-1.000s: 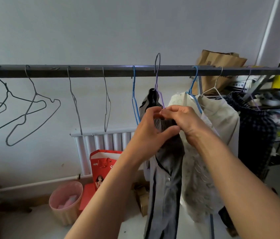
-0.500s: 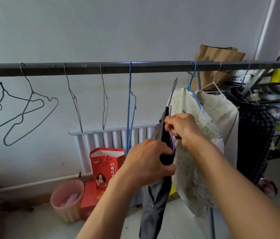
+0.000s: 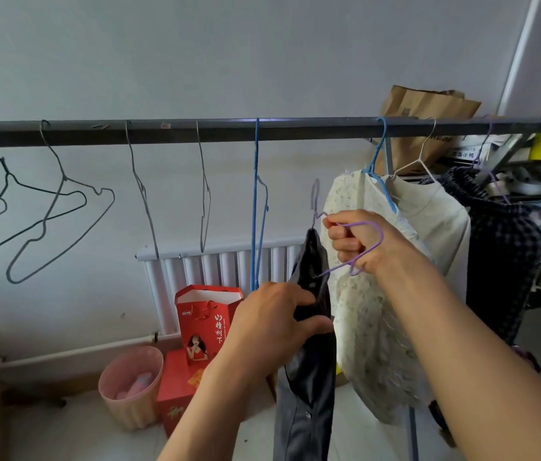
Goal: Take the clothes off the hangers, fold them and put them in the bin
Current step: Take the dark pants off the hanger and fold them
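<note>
My left hand (image 3: 279, 322) grips a dark grey garment (image 3: 309, 377) just below its top edge, and the cloth hangs straight down. My right hand (image 3: 360, 241) holds a purple wire hanger (image 3: 359, 247) below the rail (image 3: 295, 128), its lower arm still touching the garment's top. On the rail to the right hang a cream patterned top (image 3: 372, 327) on a blue hanger, a cream shirt (image 3: 438, 227) and a dark checked garment (image 3: 502, 254). A pink ribbed bin (image 3: 131, 387) stands on the floor at the lower left.
Several bare wire hangers (image 3: 59, 207) and a bare blue hanger (image 3: 257, 201) hang along the rail's left half. A white radiator (image 3: 216, 267) is on the wall behind. Red gift bag (image 3: 206, 324) and red box (image 3: 179, 390) sit beside the bin. Shelving (image 3: 528, 168) stands far right.
The purple hanger came off the rail and dropped lower in my right hand. My left hand slid down the grey garment, pulling it off the hanger. The view shifted slightly left.
</note>
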